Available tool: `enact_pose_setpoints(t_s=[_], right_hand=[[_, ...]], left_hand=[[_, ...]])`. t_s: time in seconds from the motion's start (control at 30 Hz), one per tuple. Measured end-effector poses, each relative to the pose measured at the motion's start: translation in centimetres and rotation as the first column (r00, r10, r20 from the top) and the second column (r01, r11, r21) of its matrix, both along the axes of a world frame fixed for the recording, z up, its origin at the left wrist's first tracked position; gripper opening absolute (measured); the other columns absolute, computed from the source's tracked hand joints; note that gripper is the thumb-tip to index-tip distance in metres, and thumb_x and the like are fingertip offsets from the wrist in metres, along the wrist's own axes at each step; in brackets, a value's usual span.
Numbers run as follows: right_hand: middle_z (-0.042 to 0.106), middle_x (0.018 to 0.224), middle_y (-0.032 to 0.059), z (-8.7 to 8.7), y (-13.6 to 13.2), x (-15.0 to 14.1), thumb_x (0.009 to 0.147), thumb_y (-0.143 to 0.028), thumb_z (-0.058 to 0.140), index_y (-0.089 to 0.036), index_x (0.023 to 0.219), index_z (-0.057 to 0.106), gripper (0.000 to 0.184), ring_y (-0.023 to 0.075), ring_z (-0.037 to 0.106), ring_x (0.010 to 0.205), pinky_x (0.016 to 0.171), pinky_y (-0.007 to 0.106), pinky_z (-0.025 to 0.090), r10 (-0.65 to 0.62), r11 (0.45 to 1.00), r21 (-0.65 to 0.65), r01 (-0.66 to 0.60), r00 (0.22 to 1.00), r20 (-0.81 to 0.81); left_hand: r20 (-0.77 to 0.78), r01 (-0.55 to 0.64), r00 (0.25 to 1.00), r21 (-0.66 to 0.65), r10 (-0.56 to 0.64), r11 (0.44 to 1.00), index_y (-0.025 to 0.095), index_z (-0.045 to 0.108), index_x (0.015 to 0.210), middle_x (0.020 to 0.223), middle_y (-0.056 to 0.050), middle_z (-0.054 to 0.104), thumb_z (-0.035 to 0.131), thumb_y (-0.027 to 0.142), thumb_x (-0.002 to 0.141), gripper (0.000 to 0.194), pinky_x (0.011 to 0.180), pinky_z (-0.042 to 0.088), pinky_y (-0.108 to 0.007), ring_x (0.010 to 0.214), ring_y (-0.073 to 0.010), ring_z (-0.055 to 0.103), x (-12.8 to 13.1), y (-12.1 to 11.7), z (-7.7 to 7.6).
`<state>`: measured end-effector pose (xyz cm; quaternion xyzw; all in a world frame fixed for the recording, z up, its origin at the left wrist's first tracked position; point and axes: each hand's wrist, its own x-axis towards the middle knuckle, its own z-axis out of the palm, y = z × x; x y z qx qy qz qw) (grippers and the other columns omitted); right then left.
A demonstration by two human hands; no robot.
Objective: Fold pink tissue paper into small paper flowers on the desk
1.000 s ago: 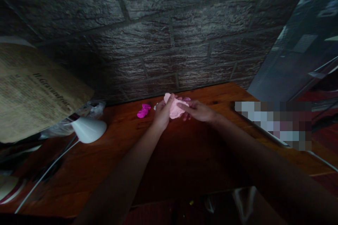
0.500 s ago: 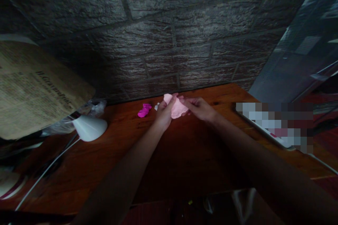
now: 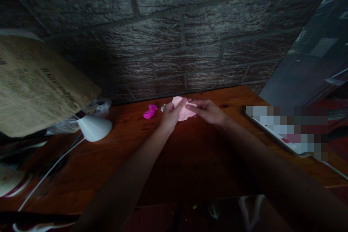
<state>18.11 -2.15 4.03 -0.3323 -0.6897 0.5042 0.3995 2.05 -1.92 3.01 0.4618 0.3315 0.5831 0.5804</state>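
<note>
A flattened, ragged-edged piece of pale pink modelling clay (image 3: 186, 112) is held up between my two hands above the table. My left hand (image 3: 171, 114) grips its left side, thumb on the near face. From the right, my right hand (image 3: 208, 110) pinches it with the thumb on the face and the fingers behind, partly hidden. A lump of magenta modelling clay (image 3: 150, 111) lies on the table to the left of my hands. Just beside my left hand, a small white piece (image 3: 162, 108) is partly covered by it.
A white cone-shaped lamp base (image 3: 95, 127) with a cable and a newsprint-patterned shade (image 3: 40, 83) stand at the left. On the right lies a pale-edged device with its surface blurred out (image 3: 282, 130). A dark brick-patterned wall (image 3: 163, 29) rises behind the wooden table (image 3: 122, 152).
My right thumb and fingers have shifted along the clay's right edge and back onto its face. The clay appears more spread. The whole view has drifted slightly.
</note>
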Motion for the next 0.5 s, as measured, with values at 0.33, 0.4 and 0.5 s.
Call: enact_pose_setpoints(t_s=[0.33, 0.4, 0.5], right_hand=[[0.072, 0.08, 0.0007, 0.1, -0.4, -0.5, 0.073, -0.055, 0.08, -0.018, 0.086, 0.074, 0.039, 0.0151, 0.063, 0.075, 0.076, 0.03, 0.05, -0.065, 0.996, -0.067, 0.06, 0.994, -0.084], [0.071, 0.076, 0.0005, 0.0, -0.3, -0.4, 0.073, -0.055, 0.079, -0.017, 0.081, 0.074, 0.039, 0.0146, 0.061, 0.071, 0.073, 0.03, 0.048, -0.09, 0.995, -0.06, 0.085, 0.993, -0.076], [0.069, 0.074, 0.0008, 0.2, -0.2, -0.1, 0.074, -0.057, 0.078, -0.017, 0.081, 0.074, 0.041, 0.0131, 0.058, 0.066, 0.068, 0.029, 0.046, -0.129, 0.99, -0.075, 0.122, 0.987, -0.094]], left_hand=[[-0.008, 0.045, 0.999, -0.023, -0.045, 0.999, 0.016, 0.078, 0.092, 0.091, -0.009, 0.078, 0.085, 0.051, 0.067, 0.043, 0.08, 0.053, -0.03, 0.089, -0.0201, 0.072, 0.3, 0.2, -0.6], [-0.01, 0.051, 0.999, -0.014, -0.051, 0.999, 0.016, 0.077, 0.091, 0.09, -0.008, 0.077, 0.084, 0.051, 0.069, 0.042, 0.078, 0.052, -0.029, 0.088, -0.0192, 0.071, 0.4, 0.4, -0.9], [0.004, 0.068, 0.998, -0.008, -0.068, 0.998, 0.018, 0.076, 0.089, 0.088, -0.006, 0.076, 0.082, 0.051, 0.071, 0.038, 0.076, 0.053, -0.028, 0.084, -0.0172, 0.07, 0.3, 0.4, -1.0]])
